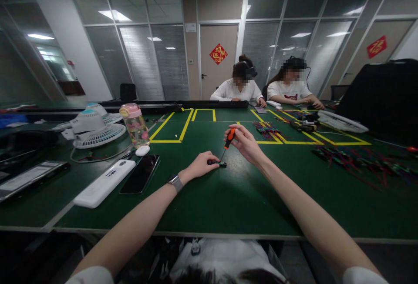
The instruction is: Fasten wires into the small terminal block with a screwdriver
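Small green board point(223, 165) lies at the centre of the frame on the green surface point(202, 214). Left hand point(203, 163) enters from lower left; its fingers pinch the board's left end and steady it, with a dark part of the piece just visible beside them. Right hand point(245, 145), right of centre, is raised; its fingers grip the orange-and-black handle of a screwdriver point(230, 138), shaft slanting down to the left. Tip appears to meet the board; whether it sits in a screw is too small to tell.

Progress, judged from this view: the board is in place and held, the tool is in hand and brought to it, so work on this piece looks under way. Turning of any screw is not confirmed; nor can I tell tightening from loosening. Release of board and screwdriver is not yet done.

Right of frame: a wired cluster point(267, 131) near the yellow tape point(270, 142), and a larger wired heap point(355, 165) at the far right. Whether these are finished or waiting cannot be read.
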`<state>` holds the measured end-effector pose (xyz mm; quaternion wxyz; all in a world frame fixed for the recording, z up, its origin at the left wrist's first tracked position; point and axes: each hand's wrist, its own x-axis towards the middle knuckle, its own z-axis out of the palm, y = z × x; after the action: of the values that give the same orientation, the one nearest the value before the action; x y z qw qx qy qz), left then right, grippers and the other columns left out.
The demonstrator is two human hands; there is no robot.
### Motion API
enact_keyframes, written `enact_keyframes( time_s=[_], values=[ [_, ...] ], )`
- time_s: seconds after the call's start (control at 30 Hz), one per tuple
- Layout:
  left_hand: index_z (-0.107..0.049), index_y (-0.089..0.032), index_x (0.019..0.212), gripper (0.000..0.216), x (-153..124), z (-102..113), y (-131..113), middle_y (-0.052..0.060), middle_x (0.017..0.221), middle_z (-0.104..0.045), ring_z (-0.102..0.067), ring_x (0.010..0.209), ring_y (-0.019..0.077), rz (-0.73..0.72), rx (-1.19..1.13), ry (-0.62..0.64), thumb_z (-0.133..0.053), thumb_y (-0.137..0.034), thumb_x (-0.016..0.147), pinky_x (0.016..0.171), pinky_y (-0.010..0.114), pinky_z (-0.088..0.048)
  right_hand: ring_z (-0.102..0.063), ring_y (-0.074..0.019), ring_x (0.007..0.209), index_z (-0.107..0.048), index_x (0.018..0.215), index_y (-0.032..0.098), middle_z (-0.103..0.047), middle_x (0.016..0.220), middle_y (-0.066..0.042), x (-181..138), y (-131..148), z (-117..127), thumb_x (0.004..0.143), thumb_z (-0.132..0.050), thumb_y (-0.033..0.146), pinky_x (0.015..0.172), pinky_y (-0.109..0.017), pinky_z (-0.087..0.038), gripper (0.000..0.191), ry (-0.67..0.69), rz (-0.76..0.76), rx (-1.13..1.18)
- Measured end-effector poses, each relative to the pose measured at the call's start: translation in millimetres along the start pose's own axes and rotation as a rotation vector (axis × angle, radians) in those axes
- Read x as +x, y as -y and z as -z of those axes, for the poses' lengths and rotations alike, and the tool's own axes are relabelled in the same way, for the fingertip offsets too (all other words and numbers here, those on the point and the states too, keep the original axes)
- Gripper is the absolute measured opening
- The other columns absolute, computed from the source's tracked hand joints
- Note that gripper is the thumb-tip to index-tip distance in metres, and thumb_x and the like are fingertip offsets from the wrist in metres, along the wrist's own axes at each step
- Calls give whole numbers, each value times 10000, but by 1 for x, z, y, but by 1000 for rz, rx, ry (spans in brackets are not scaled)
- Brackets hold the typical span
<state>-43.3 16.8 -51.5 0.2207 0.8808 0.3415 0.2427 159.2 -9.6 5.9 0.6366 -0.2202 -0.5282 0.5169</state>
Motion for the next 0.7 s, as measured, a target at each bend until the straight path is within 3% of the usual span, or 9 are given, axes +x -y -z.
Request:
enact_keyframes(
  time_s=[0.17,0.33,0.5,0.7],
  values=[
    [-741,-185,1021,222,0,0,1,51,955,-627,-595,840,173,2,-7,-1,-644,-321,875,810,287,-464,-630,-176,902,-707,927,273,-691,928,-16,0,-2,0,750,-755,446,877,-384,-540,252,-29,10,-18],
    [-743,-190,1026,220,0,-1,0,53,950,-627,-595,844,180,-17,21,-16,-650,-321,875,797,288,-460,-614,-141,772,-721,932,286,-663,812,12,-2,-2,-1,739,-771,417,871,-359,-523,239,-43,37,-112],
    [-742,-181,1019,204,1,-2,1,49,945,-625,-594,850,177,-19,41,-18,-660,-298,873,793,279,-451,-650,-163,873,-706,1027,280,-704,904,-14,-2,0,0,742,-767,430,889,-369,-522,328,-19,-11,-48],
    [-742,-177,1019,204,0,-2,2,44,933,-619,-592,830,168,-24,26,-23,-659,-299,877,767,267,-444,-643,-161,887,-703,933,280,-693,892,-3,0,-2,8,723,-779,449,863,-359,-543,280,-60,-13,-3]
  ],
)
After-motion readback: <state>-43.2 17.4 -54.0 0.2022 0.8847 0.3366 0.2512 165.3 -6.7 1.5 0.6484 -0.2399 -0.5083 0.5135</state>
